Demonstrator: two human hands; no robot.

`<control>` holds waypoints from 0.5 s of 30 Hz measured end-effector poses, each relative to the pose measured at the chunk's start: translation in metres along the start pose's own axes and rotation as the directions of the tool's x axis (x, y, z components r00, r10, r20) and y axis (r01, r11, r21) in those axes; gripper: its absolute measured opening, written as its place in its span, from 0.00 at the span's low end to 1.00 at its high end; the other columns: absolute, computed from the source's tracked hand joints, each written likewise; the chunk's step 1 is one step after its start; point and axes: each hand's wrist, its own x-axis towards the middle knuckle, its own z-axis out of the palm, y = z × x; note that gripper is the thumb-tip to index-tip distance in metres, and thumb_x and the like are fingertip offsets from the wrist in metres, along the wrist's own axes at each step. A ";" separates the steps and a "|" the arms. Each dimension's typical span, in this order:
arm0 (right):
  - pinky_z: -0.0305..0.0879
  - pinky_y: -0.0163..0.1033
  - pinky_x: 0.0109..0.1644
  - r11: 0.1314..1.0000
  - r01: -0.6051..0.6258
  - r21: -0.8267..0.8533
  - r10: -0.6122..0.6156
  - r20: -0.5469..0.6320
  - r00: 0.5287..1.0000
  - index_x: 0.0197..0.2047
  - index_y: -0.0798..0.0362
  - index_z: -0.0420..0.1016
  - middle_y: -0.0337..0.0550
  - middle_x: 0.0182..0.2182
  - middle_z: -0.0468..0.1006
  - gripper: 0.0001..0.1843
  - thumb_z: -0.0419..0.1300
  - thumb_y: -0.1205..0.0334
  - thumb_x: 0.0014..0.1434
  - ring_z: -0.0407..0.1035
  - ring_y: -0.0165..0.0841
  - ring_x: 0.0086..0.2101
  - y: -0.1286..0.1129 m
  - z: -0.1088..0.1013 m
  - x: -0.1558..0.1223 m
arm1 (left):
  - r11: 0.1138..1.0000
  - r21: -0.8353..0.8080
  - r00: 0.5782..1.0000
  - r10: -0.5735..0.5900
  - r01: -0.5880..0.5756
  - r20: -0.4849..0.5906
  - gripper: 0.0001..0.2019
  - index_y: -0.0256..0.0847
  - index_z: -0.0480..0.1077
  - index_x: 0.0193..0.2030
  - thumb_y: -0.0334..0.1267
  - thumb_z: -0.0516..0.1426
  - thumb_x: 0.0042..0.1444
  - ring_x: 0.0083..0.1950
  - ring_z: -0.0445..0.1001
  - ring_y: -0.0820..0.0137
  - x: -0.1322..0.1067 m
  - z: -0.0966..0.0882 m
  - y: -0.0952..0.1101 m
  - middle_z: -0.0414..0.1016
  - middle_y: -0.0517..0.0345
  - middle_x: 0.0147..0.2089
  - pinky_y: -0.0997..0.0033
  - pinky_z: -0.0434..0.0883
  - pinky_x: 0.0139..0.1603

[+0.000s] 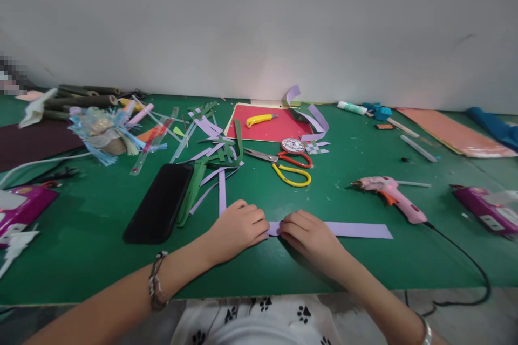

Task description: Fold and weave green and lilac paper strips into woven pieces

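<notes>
A flat purple paper strip (pixel 360 229) lies across the green table near its front edge. My left hand (pixel 242 225) is closed, its fingers on the strip's left end. Close beside it my right hand (pixel 309 234) also has its fingers curled on the strip, with a short stretch of purple showing between the two hands. The rest of the strip runs out to the right past my right hand. Beyond my hands rest scissors (pixel 279 159) with one red and one yellow handle. Another purple strip (pixel 222 192) stands out just behind my left hand.
A black phone (pixel 159 205) lies left of my hands, beside green and purple strips (pixel 210 159). A pink glue gun (pixel 390 197) with a black cord is at the right. A yellow cutter (pixel 261 119) sits on red paper (pixel 267 130). Bamboo pieces (pixel 81 101) lie far left.
</notes>
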 end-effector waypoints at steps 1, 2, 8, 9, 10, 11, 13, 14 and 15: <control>0.57 0.34 0.30 1.000 -0.011 -0.001 0.011 -0.008 1.000 0.30 0.56 0.69 0.42 0.25 0.72 0.14 0.45 0.64 0.61 0.62 0.29 0.27 0.000 0.000 0.000 | 1.000 -0.013 1.000 -0.013 0.013 -0.002 0.10 0.39 0.67 0.30 0.38 0.48 0.58 0.31 0.63 0.73 0.000 0.000 0.001 0.69 0.62 0.29 0.71 0.51 0.32; 0.57 0.34 0.30 1.000 -0.025 0.002 0.025 -0.016 1.000 0.30 0.56 0.69 0.42 0.25 0.72 0.14 0.45 0.64 0.61 0.62 0.29 0.27 0.001 0.000 0.000 | 0.999 -0.031 1.000 -0.030 0.030 -0.001 0.11 0.40 0.67 0.30 0.38 0.47 0.59 0.31 0.63 0.73 -0.001 0.001 0.001 0.69 0.62 0.28 0.71 0.51 0.32; 0.58 0.33 0.30 0.986 -0.137 0.096 0.140 -0.024 0.990 0.28 0.54 0.69 0.40 0.24 0.71 0.10 0.50 0.64 0.58 0.63 0.29 0.27 0.003 0.001 0.000 | 0.974 -0.150 0.986 -0.164 0.169 0.042 0.13 0.39 0.68 0.27 0.40 0.48 0.58 0.30 0.64 0.74 0.000 0.002 0.001 0.69 0.63 0.27 0.72 0.52 0.32; 0.58 0.33 0.30 0.983 -0.152 0.105 0.155 -0.020 0.988 0.27 0.54 0.69 0.40 0.24 0.71 0.09 0.51 0.64 0.57 0.63 0.29 0.27 0.003 0.002 0.000 | 0.971 -0.151 0.982 -0.180 0.185 0.049 0.13 0.38 0.67 0.26 0.40 0.49 0.58 0.30 0.64 0.74 0.001 0.002 0.002 0.69 0.63 0.26 0.72 0.53 0.32; 0.58 0.33 0.30 0.980 -0.165 0.109 0.168 -0.018 0.986 0.27 0.54 0.69 0.40 0.24 0.71 0.08 0.52 0.65 0.57 0.64 0.29 0.27 0.004 0.002 0.000 | 0.969 -0.148 0.980 -0.191 0.198 0.056 0.13 0.38 0.67 0.26 0.40 0.49 0.57 0.29 0.64 0.74 0.002 0.002 0.002 0.69 0.62 0.26 0.72 0.53 0.32; 0.58 0.33 0.30 0.979 -0.175 0.106 0.178 -0.016 0.984 0.27 0.54 0.69 0.39 0.24 0.71 0.08 0.53 0.65 0.56 0.64 0.29 0.26 0.004 0.002 0.001 | 0.967 -0.146 0.978 -0.201 0.208 0.060 0.13 0.38 0.67 0.25 0.40 0.49 0.57 0.29 0.64 0.74 0.002 0.002 0.002 0.68 0.62 0.25 0.72 0.53 0.31; 0.57 0.33 0.30 0.978 -0.190 0.082 0.191 -0.014 0.981 0.26 0.54 0.69 0.39 0.23 0.70 0.07 0.54 0.65 0.55 0.64 0.28 0.26 0.004 0.003 0.002 | 0.959 -0.153 0.971 -0.229 0.237 0.066 0.13 0.38 0.67 0.25 0.40 0.49 0.57 0.29 0.64 0.74 0.003 0.001 0.003 0.68 0.62 0.24 0.72 0.53 0.30; 0.57 0.33 0.30 0.979 -0.192 0.064 0.194 -0.016 0.981 0.26 0.54 0.69 0.39 0.23 0.70 0.07 0.54 0.65 0.55 0.64 0.28 0.26 0.004 0.003 0.002 | 0.953 -0.164 0.967 -0.247 0.255 0.068 0.13 0.38 0.66 0.25 0.40 0.49 0.57 0.28 0.64 0.74 0.003 0.001 0.004 0.67 0.62 0.24 0.72 0.54 0.30; 0.56 0.33 0.29 0.981 -0.192 0.042 0.193 -0.020 0.981 0.26 0.54 0.69 0.38 0.23 0.70 0.08 0.54 0.64 0.55 0.63 0.29 0.26 0.004 0.003 0.002 | 0.945 -0.177 0.961 -0.267 0.275 0.069 0.14 0.38 0.66 0.24 0.40 0.49 0.57 0.28 0.64 0.74 0.004 0.000 0.004 0.67 0.62 0.24 0.72 0.54 0.30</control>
